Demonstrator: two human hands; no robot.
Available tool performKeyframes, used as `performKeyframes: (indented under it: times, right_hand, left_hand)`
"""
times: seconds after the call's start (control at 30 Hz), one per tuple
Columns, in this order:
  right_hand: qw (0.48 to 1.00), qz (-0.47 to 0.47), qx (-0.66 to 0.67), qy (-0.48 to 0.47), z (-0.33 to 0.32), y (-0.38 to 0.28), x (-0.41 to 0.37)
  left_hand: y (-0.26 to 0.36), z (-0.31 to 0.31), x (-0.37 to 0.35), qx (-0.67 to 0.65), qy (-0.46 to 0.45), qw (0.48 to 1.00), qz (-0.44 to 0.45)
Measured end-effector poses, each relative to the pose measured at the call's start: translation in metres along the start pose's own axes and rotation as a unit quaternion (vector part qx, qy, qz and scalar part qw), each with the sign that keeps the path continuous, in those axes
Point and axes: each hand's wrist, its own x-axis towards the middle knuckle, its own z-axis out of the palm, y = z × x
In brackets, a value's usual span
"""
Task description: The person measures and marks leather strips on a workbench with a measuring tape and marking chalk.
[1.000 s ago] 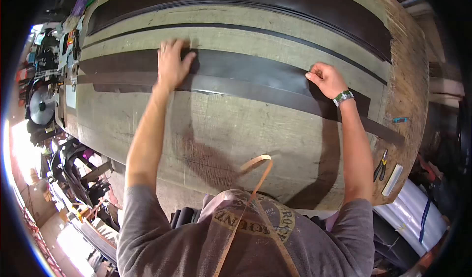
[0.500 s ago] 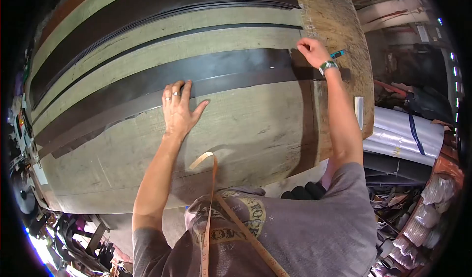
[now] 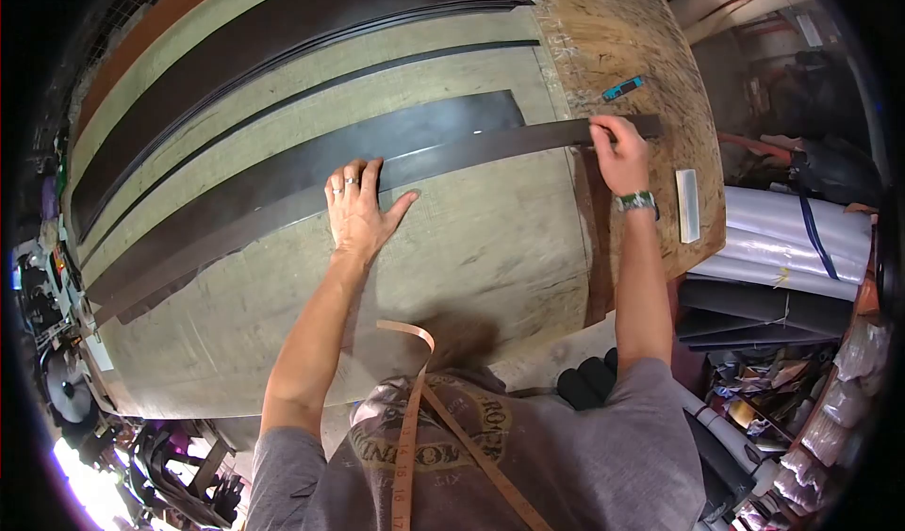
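A long, flat, dark bar [image 3: 452, 154] lies across a dark leather-like strip [image 3: 452, 114] on the worktable. My left hand [image 3: 358, 212], with rings on it, lies flat with the fingers spread and their tips on the bar. My right hand [image 3: 622, 154], a watch at its wrist, has its fingers curled over the bar near its right end. A teal utility knife [image 3: 623, 87] rests on the bare wood beyond my right hand.
A stack of dark strips [image 3: 311, 22] and a thin dark strip [image 3: 320, 90] lie farther back on the table [image 3: 471, 239]. A pale block [image 3: 689, 206] sits by the right edge. Plastic-wrapped rolls [image 3: 801, 234] stand beyond it. A tape measure [image 3: 415, 390] hangs from my neck.
My right hand has come down from beyond the leather-like strip's right end to the bar, and its fingers now curl on it. The left hand stays on the bar. The view has shifted slightly.
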Motion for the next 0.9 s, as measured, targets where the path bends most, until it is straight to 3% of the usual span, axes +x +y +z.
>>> performKeyframes:
  times: [0.3,0.43,0.5,0.67,0.73,0.83,0.9]
  right_hand:
    - [0.986,0.162,0.000,0.039,-0.035,0.078,-0.071]
    - [0.997,0.077,-0.011,0.027,-0.025,0.093,-0.024]
    - [0.994,0.004,-0.105,0.031,-0.018,0.109,0.008]
    - [0.968,-0.068,-0.226,-0.089,-0.004,0.188,0.070]
    - [0.962,-0.028,-0.221,-0.159,0.003,0.210,0.081]
    - [0.958,-0.029,-0.199,-0.206,-0.006,0.203,0.094]
    - [0.949,0.015,-0.206,-0.240,-0.012,0.186,0.099]
  left_hand:
    - [0.027,0.008,0.009,-0.008,-0.020,0.999,0.033]
    - [0.067,0.029,0.033,-0.064,-0.025,0.995,0.076]
    - [0.091,0.043,0.045,-0.066,-0.028,0.993,0.090]
    - [0.118,0.051,0.056,-0.048,-0.063,0.994,0.078]
    - [0.104,0.050,0.055,-0.089,-0.109,0.989,0.053]
    - [0.085,0.043,0.047,-0.009,-0.017,0.999,0.025]
    - [0.082,0.043,0.047,-0.027,-0.052,0.998,0.035]
